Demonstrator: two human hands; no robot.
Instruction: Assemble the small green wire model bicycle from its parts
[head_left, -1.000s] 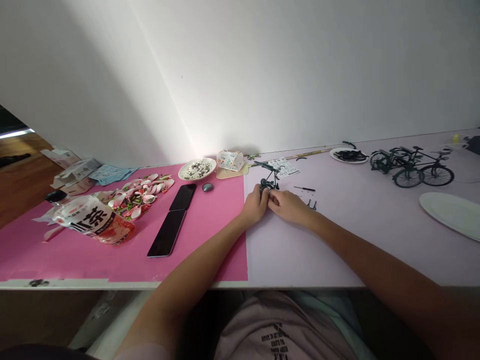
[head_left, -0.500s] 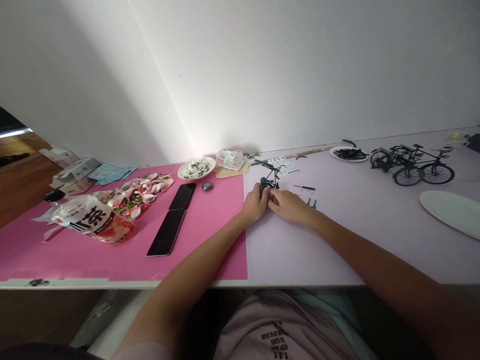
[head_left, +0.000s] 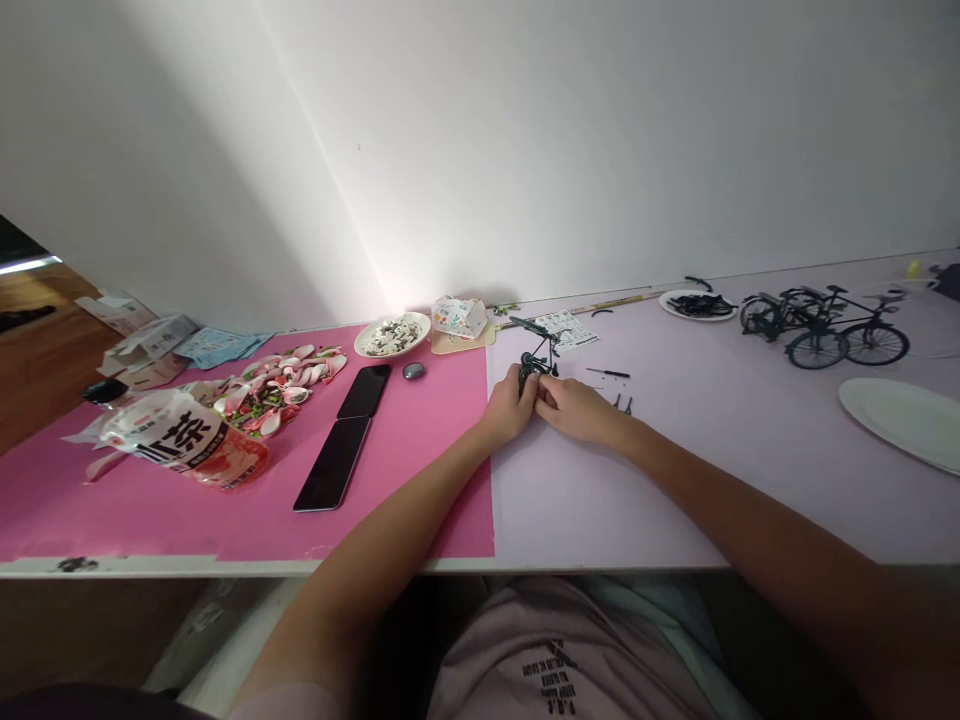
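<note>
Both hands meet near the middle of the table around a small dark green model bicycle frame [head_left: 538,350]. My left hand [head_left: 512,407] is closed on its lower end. From the right, my right hand [head_left: 577,407] pinches the same end; fingertips hide the exact contact. Just right of the hands lie a thin black-handled screwdriver [head_left: 615,373] and two small dark parts [head_left: 624,404]. Behind the frame is a printed sheet [head_left: 566,328].
Finished model bicycles [head_left: 825,330] stand at right, near a plate of black parts [head_left: 697,305] and a white plate [head_left: 904,420]. Left are black phones [head_left: 334,465], a grey mouse [head_left: 413,371], a bowl [head_left: 394,336], pink pieces [head_left: 285,385] and a bottle [head_left: 184,435].
</note>
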